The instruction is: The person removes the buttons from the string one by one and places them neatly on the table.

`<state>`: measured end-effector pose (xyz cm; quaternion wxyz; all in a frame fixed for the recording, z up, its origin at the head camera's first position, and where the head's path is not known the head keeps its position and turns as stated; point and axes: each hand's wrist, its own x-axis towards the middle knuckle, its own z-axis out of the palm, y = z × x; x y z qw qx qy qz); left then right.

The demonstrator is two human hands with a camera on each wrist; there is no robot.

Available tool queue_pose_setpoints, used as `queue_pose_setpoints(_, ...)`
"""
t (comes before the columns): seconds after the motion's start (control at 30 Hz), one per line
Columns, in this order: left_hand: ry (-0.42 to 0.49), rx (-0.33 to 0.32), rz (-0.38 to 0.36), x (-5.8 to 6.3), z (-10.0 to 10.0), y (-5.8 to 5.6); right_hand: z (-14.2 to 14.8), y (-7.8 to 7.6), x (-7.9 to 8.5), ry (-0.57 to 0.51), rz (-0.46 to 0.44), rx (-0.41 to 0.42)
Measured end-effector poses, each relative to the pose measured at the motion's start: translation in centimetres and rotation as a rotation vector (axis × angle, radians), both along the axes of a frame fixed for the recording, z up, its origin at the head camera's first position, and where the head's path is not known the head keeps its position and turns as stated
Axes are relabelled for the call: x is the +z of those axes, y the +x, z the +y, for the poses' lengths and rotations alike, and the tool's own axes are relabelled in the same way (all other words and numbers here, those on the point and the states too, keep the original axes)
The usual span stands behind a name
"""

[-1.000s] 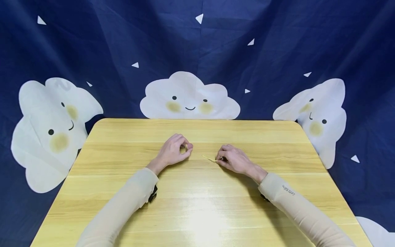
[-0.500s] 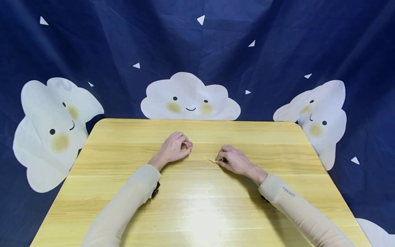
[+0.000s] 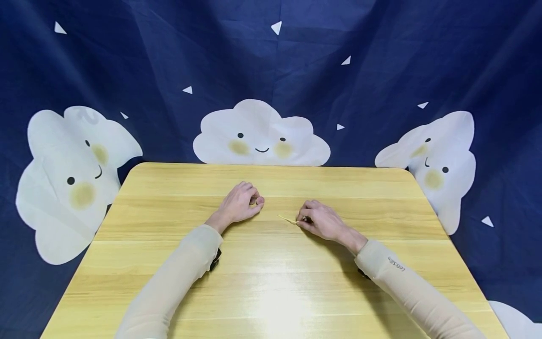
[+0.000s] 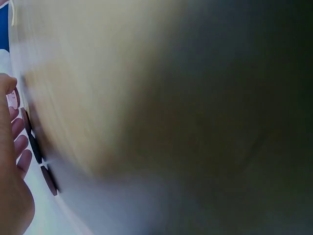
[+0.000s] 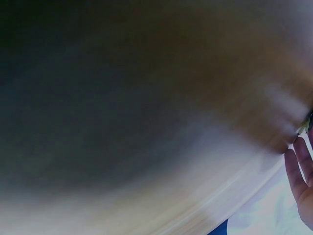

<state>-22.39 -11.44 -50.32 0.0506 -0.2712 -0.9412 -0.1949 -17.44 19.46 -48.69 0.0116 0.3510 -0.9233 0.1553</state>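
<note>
In the head view my left hand is over the table left of centre, thumb and forefinger curled into a ring. At their tips it pinches a small, round pinkish thing; I cannot tell its kind. To the right, my right hand pinches a thin yellow cord, whose free end points left toward the other hand. A small dark thing shows among the right fingers, mostly hidden. The left wrist view catches the fingers of the left hand at its edge, the right wrist view those of the right hand.
The pale wooden table reaches back to a dark blue curtain printed with smiling clouds. A bright glare lies on the near part of the tabletop. Both wrist views are mostly blurred and dark.
Over the last second my left hand has turned slightly and its forearm has shifted a little to the right. My right hand has stayed almost still, with the yellow cord in it.
</note>
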Motion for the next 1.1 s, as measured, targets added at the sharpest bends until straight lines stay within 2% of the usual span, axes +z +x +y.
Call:
queue_pose_setpoints(0.33, -0.028, 0.015, -0.028, -0.27, -0.1, -0.2, -0.04, 0.1, 0.05, 0.001, 0.011, 0.004)
queue_pose_setpoints(1.1, -0.003, 0.004, -0.061, -0.12, -0.18, -0.24, 0.0, 0.09, -0.08, -0.006, 0.02, -0.011)
